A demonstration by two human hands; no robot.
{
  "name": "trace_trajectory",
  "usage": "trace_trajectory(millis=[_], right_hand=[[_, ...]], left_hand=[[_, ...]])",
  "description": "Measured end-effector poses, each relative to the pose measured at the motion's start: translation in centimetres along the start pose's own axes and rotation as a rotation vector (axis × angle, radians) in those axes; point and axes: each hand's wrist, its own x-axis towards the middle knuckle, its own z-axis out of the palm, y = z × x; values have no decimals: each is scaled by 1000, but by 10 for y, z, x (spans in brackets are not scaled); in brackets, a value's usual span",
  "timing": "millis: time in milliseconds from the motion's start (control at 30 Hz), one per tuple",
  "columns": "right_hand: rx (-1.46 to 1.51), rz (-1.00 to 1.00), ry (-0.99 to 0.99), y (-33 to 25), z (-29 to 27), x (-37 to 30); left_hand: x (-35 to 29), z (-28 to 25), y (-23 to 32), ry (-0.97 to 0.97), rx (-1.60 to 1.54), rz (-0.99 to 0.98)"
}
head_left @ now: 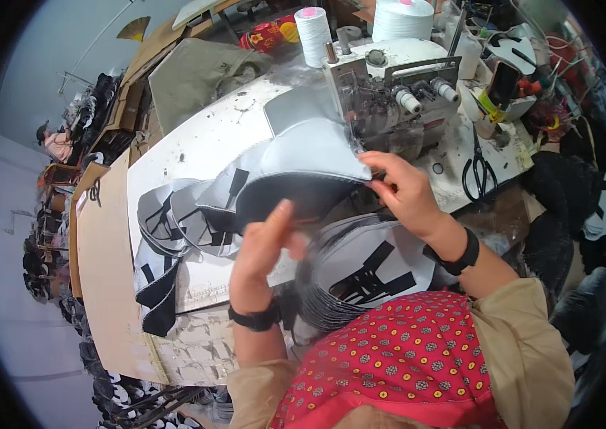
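A curved fabric piece (303, 154), white on one face and black on the other, lies at the sewing machine (388, 100). My right hand (403, 191) pinches its stitched edge near the machine's needle area. In front of the black face is my left hand (263, 250), one finger stretched up and the others apart and slightly blurred; I cannot tell whether it touches the cloth. Several similar stitched pieces (188, 207) trail off to the left in a chain. Close to my body sits a stack of white pieces with black strips (381, 272).
Two white thread cones (313, 36) (403, 20) stand behind the machine. Black-handled scissors (478, 171) lie right of it, near a phone (503, 86) in a holder. A brown board (106, 257) borders the white table (210, 129) at left. Dark pieces (549, 207) hang at right.
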Motion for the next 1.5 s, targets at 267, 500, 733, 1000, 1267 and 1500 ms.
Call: trace_trajectory(millis=[267,500,733,1000,1267,1500], right_hand=[[-127,-53,-263,-13,-30,-22],[-337,-222,-353,-25,-11,-35],[-479,-18,-317,-37,-35,-53],[239,367,-165,-52,-77,3],[237,446,20,-5,3,28],[249,312,-116,-19,22,-10]], left_hand=[[50,26,21,71,669,1084],[134,-32,-11,364,-548,173],[93,-146,-36,1040,785,282],[37,-43,-31,601,561,565],[47,9,15,-70,-600,522],[96,-8,6,178,-196,575]])
